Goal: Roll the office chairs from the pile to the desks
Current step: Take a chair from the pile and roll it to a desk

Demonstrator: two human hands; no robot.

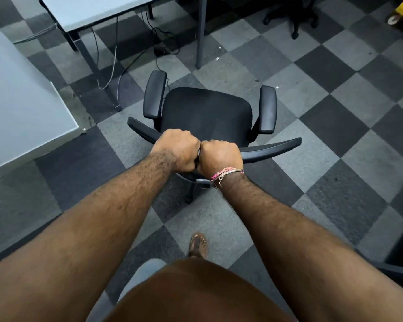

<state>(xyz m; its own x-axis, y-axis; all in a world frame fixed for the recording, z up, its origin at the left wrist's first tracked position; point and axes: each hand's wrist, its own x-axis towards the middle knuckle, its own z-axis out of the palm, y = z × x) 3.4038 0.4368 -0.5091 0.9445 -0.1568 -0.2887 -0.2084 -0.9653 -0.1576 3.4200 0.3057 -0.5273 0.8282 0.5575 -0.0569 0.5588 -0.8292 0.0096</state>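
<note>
A black office chair [207, 112] with two padded armrests stands on the checkered carpet in front of me, seat facing away. My left hand [178, 149] and my right hand [219, 156] grip the top edge of its curved backrest [270, 149], knuckles touching side by side at the middle. One wheel leg of the chair base [189, 196] shows below my wrists. A white desk [21, 101] lies to the left of the chair, and another white desk [86, 10] stands ahead at the upper left.
Cables [116, 66] hang and trail on the floor under the far desk, beside its grey leg [96, 66]. A second grey desk leg [200, 33] stands ahead. Another black chair base [293, 17] sits at the top right. My sandalled foot [197, 245] is behind the chair.
</note>
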